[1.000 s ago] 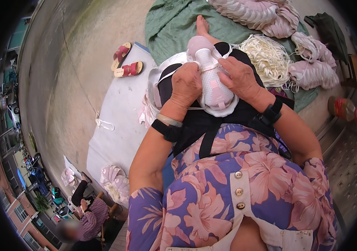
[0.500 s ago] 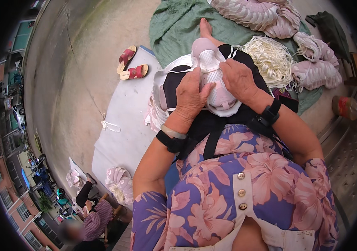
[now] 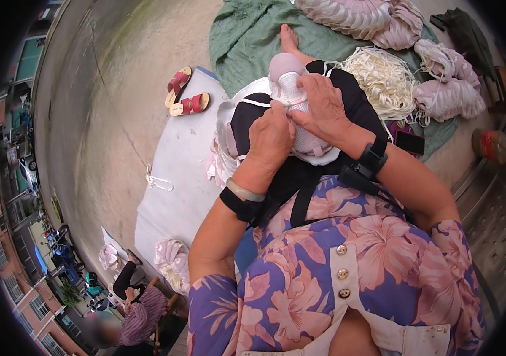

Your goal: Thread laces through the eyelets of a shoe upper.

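A pink and white shoe upper (image 3: 287,84) with a mesh middle lies across my lap on black cloth. My left hand (image 3: 269,137) is closed in a pinch at its left side, where a white shoelace (image 3: 257,103) runs into the fingertips. Bent over the upper from the right, my right hand (image 3: 325,108) grips its middle with thumb and fingers. The fingertips of both hands nearly meet, and they partly hide the lace between them. More pale pink uppers (image 3: 220,160) are bunched beside my left wrist.
A heap of cream laces (image 3: 380,83) and strung bundles of uppers (image 3: 450,98) lie on a green cloth (image 3: 241,35) to the right. Red sandals (image 3: 191,105) rest by a pale sheet (image 3: 176,154). A phone (image 3: 410,142) lies at right. Another person (image 3: 143,314) sits at lower left.
My right hand has shifted left over the upper's middle. My left fingers have curled into a pinch by the lace, where the thumb was stretched over the mesh before.
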### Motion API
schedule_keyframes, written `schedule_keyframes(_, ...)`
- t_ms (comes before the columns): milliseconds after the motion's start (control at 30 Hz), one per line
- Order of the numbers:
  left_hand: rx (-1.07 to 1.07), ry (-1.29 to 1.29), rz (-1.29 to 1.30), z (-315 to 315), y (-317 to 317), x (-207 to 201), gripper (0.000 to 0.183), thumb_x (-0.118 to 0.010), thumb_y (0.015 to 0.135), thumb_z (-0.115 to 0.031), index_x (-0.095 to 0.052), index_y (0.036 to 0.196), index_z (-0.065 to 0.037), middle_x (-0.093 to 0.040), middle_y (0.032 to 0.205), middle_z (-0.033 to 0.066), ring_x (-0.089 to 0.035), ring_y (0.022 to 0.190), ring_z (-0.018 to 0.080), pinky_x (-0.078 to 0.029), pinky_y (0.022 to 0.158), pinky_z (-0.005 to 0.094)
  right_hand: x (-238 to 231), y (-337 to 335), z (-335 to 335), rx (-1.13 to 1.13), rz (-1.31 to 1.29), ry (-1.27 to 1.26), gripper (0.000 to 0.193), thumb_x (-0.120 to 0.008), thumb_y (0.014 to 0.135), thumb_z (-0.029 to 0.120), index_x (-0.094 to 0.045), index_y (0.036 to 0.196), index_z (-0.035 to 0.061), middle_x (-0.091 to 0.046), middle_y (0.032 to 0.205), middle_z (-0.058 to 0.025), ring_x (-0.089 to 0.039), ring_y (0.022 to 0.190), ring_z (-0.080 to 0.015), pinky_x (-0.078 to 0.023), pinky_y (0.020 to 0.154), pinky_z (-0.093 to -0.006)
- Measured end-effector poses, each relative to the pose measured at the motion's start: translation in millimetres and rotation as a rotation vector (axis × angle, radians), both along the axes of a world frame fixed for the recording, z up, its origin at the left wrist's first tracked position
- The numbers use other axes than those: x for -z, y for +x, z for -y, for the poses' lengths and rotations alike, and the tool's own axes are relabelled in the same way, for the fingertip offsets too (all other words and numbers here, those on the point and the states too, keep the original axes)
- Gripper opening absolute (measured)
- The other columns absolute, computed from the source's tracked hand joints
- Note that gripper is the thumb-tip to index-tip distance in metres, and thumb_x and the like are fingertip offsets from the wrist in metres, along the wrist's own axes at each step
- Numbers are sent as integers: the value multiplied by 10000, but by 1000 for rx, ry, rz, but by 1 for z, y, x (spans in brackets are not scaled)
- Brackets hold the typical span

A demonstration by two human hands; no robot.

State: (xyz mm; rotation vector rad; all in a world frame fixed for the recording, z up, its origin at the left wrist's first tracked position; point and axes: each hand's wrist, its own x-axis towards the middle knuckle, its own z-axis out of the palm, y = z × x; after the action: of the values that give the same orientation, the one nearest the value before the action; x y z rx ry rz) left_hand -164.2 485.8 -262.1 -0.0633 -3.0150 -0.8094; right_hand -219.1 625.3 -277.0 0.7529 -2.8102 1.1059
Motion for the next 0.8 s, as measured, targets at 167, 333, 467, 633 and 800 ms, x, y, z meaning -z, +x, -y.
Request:
schedule_keyframes(167,41,167,-3,9,-9,9,182,-530,706,-81,-503,861,10,-563,740,195,-571,689,377,-459,632,449,13,1,2,43,5,-23,520,-625,635,219,-443,1106,97,-461,1082,-106,-435,1073,-290,-347,817,-414)
schedule_keyframes(333,74,295,-43,14,-13,9,255,-514,708,-61,-577,946,6,-577,708,184,-586,641,317,-462,606,359,22,-4,-2,-26,-6,-61,514,-608,645,196,-445,1125,112,-470,1097,-100,-440,1083,-290,-352,826,-417)
schedule_keyframes(467,112,295,7,19,-18,10,344,-519,695,-56,-603,1024,1,-599,740,198,-609,650,278,-472,625,329,31,-5,-5,-31,-50,-75,498,-602,656,199,-449,1123,121,-477,1096,-93,-451,1072,-290,-360,830,-419)
schedule_keyframes(633,111,292,123,24,-23,12,296,-529,720,-84,-610,983,28,-619,713,159,-606,630,199,-473,613,295,32,-8,-6,-41,11,-147,488,-616,664,192,-446,1118,130,-481,1091,-93,-465,1073,-296,-396,832,-414)
schedule_keyframes(800,84,405,177,28,-21,17,288,-543,746,-102,-611,993,30,-641,737,91,-581,668,103,-471,632,251,21,-2,-9,-72,-133,-227,342,-651,648,155,-522,962,107,-477,1102,-100,-461,1072,-312,-420,817,-396)
